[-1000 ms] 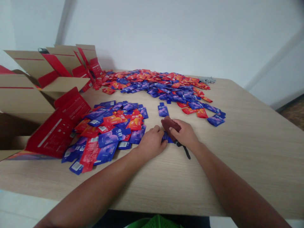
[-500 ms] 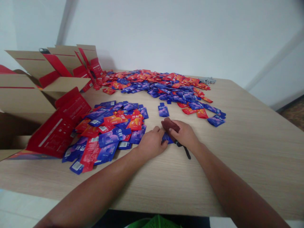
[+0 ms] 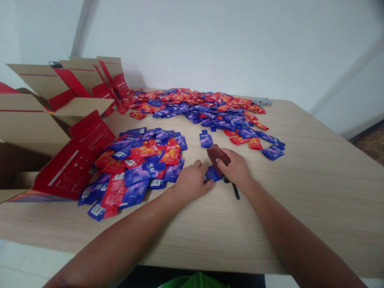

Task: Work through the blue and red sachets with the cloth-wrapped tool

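Observation:
My left hand (image 3: 194, 181) rests on the table with curled fingers, holding the left edge of a blue spouted pouch (image 3: 213, 173) that lies flat. In my right hand (image 3: 235, 166) is a folded brown cloth (image 3: 216, 155), gripped between thumb and fingers just above the pouch. A thin black thing (image 3: 236, 192) pokes out below that hand; I cannot make out what it is. Another blue pouch (image 3: 206, 140) lies alone beyond my hands. To the left of my left hand spreads a loose heap of blue and red pouches (image 3: 144, 172).
A long pile of red and blue pouches (image 3: 198, 106) runs along the table's far side. Open cardboard boxes (image 3: 72, 168) with red flaps stand on the left. A grey cloth (image 3: 263, 102) lies at the far right end of the pile, near the wall.
My right hand and the brown cloth have shifted slightly away from me and rightward, uncovering more of the blue pouch. My left hand has hardly moved.

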Tool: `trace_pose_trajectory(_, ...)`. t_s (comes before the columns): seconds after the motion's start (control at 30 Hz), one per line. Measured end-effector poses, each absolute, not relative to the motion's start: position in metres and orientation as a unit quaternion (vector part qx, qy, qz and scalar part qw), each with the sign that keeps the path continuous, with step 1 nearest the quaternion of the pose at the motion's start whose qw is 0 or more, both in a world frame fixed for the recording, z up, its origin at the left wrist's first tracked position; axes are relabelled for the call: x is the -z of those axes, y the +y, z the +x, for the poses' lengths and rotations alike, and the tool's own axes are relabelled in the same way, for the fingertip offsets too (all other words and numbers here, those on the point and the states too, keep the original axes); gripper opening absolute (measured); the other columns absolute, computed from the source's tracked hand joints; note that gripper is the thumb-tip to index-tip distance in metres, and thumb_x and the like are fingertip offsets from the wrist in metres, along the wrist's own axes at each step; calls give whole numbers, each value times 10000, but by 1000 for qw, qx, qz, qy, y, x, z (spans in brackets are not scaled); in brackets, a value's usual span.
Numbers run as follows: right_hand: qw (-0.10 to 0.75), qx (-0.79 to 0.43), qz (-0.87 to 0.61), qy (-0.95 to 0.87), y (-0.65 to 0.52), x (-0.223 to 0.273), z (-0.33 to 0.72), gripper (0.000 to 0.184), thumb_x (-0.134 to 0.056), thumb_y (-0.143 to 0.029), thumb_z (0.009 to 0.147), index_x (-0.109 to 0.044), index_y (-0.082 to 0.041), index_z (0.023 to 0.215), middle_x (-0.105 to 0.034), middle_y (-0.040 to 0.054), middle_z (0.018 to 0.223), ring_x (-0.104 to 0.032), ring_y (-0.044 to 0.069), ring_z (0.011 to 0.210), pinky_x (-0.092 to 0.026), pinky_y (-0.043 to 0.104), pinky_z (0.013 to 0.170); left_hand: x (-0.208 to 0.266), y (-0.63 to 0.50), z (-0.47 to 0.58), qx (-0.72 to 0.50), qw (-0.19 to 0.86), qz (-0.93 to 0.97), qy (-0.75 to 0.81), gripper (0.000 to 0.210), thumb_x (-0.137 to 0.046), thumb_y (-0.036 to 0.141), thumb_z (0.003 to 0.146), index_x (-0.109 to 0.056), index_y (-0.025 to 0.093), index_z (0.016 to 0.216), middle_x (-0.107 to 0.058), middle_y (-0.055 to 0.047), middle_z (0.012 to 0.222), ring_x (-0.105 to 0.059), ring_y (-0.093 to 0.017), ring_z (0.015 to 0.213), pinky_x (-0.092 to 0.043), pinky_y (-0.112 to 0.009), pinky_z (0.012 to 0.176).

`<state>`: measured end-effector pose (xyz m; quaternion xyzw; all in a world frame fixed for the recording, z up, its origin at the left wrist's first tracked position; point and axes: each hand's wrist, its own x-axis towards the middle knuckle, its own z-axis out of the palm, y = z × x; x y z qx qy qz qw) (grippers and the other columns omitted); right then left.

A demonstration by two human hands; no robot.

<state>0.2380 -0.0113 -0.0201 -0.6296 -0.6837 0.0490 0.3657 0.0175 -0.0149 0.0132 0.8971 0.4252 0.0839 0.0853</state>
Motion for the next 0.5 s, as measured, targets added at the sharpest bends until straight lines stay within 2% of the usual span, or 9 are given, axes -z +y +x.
trace_pose_trajectory(0.1, 381, -85, -587, -709, -16, 16, 232, 427, -673, -281, 898, -710, -228, 1319, -788, 82, 1238, -740, 280, 1094, -566, 404, 990, -12, -15, 17, -90, 91, 895, 428, 381, -642, 466, 967, -655, 203, 1243, -669, -108, 1202, -719, -289, 1061, -619, -397, 857)
trace_pose_trajectory(0.2, 347, -113, -567, -738, -16, 16, 230, 428, -664, -259, 893, -717, -237, 1317, -789, 74, 1255, -739, 276, 1114, -561, 406, 1020, -10, -14, 17, -100, 97, 893, 428, 353, -646, 451, 968, -659, 209, 1225, -663, -109, 1263, -711, -281, 1113, -615, -383, 898)
trace_pose_trajectory(0.4, 307, -87, -606, -728, -10, 23, 237, 429, -673, -298, 919, -704, -228, 1341, -784, 93, 1262, -729, 293, 1120, -550, 419, 1006, -10, -14, 17, -97, 103, 899, 415, 432, -629, 456, 980, -628, 218, 1340, -666, -107, 1240, -714, -282, 1083, -615, -402, 905)
trace_pose_trajectory(0.5, 305, -78, -622, -717, -8, 24, 240, 431, -672, -305, 930, -701, -217, 1350, -781, 101, 1262, -726, 296, 1119, -546, 413, 990, -11, -15, 18, -97, 104, 901, 411, 431, -623, 459, 982, -633, 210, 1333, -670, -102, 1214, -720, -275, 1058, -609, -391, 897)
